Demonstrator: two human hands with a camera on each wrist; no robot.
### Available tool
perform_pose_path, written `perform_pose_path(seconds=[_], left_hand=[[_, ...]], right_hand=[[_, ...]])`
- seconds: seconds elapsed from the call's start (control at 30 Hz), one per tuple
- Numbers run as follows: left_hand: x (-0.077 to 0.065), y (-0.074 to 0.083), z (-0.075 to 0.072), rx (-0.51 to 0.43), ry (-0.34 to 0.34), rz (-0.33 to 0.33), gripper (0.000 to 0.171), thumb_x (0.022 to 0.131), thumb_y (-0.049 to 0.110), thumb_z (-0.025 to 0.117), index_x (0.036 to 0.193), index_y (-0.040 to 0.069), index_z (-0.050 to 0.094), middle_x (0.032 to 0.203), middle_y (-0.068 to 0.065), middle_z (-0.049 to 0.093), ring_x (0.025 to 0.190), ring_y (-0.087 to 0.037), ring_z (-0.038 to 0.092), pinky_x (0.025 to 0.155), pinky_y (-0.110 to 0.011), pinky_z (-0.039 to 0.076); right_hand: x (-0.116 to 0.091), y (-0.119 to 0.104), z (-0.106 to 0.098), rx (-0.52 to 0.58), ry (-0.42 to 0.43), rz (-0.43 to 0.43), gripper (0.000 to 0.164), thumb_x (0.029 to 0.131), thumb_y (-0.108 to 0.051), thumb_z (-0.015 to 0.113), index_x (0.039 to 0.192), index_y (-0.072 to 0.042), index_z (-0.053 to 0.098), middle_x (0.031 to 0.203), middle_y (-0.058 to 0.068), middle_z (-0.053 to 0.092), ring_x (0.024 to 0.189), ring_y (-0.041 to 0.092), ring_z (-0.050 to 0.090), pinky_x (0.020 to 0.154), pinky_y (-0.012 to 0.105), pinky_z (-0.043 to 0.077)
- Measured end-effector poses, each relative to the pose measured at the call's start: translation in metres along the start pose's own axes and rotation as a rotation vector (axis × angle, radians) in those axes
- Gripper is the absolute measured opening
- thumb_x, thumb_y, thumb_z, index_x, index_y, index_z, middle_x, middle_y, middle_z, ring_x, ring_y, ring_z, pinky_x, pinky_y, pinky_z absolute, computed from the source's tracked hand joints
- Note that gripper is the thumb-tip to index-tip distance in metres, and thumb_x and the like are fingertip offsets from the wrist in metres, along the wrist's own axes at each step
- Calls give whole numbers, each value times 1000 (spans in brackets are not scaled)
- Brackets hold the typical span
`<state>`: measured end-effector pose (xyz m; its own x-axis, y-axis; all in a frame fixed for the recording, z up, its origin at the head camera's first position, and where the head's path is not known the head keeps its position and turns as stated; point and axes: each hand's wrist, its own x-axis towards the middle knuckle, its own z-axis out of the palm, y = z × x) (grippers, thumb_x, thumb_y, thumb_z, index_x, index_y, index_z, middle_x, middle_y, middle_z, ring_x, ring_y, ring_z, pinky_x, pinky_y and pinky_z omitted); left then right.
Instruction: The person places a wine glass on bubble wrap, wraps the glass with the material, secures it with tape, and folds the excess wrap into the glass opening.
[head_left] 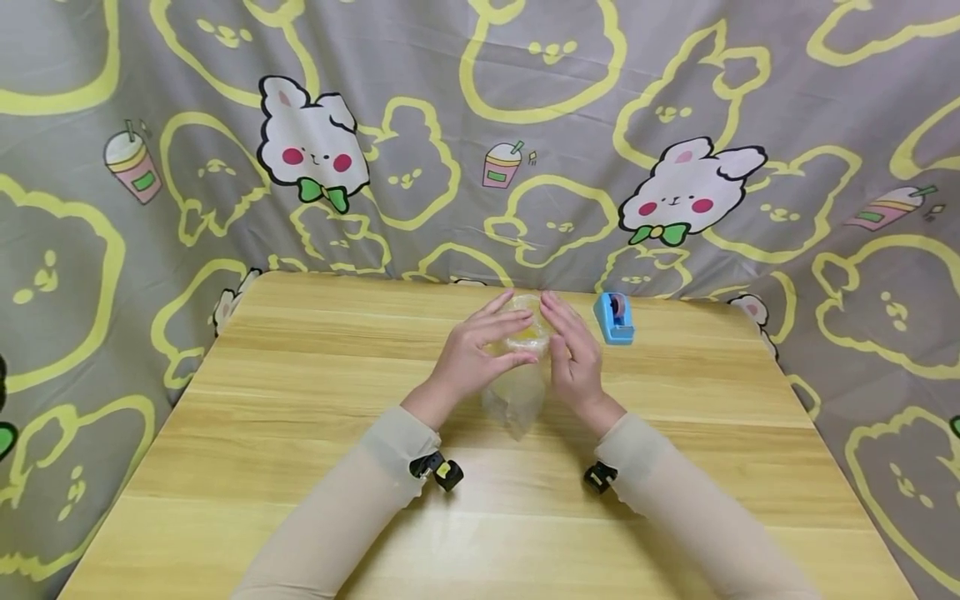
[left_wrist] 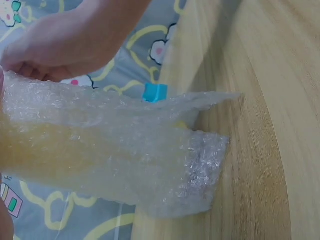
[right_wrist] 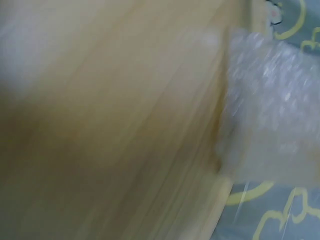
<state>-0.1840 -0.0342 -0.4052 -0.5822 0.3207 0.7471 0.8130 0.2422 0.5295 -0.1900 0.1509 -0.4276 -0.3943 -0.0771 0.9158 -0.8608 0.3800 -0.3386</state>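
A clear bubble-wrap bundle is held above the table between both hands, its loose end hanging toward the person. Something yellow shows through the wrap, its kind hidden by the layers. My left hand grips the bundle from the left, fingers across its upper part and thumb at the near side. On the right side, my right hand rests against the wrap with fairly straight fingers. The right wrist view is blurred and shows the free end of the bubble wrap without the fingers.
A blue tape dispenser stands near the table's back edge, just right of the hands. The wooden table meets a grey curtain with cartoon prints at the back and sides. Black wrist cameras sit at both cuffs.
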Motion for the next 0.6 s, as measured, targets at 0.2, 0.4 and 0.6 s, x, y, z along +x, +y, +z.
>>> perform_pose_path(seconds=[0.2,0.4,0.6], left_hand=[[-2,1,-2,23,-16,6,56,71,21,91,121,5,72,131,-7,65,142,-22,42,116,-36,34],[-3,2,-5,-3,-23,4,53,74,15,88,122,1,70,134,-9,63,139,-28,45,115,-35,36],[-3,2,-10,11,-46,20,36,83,12,81,117,2,73,127,-9,67,134,-27,51,113,-33,39]], right_hand=[[-5,4,-14,2,-58,-135,52,103,-35,56,113,16,66,118,32,65,114,49,59,109,42,43],[-5,7,-24,33,-84,-150,45,100,-31,64,109,13,68,117,29,67,109,52,60,108,41,45],[-6,8,-26,37,-87,-174,41,100,-28,64,108,11,70,115,28,68,108,50,62,106,40,46]])
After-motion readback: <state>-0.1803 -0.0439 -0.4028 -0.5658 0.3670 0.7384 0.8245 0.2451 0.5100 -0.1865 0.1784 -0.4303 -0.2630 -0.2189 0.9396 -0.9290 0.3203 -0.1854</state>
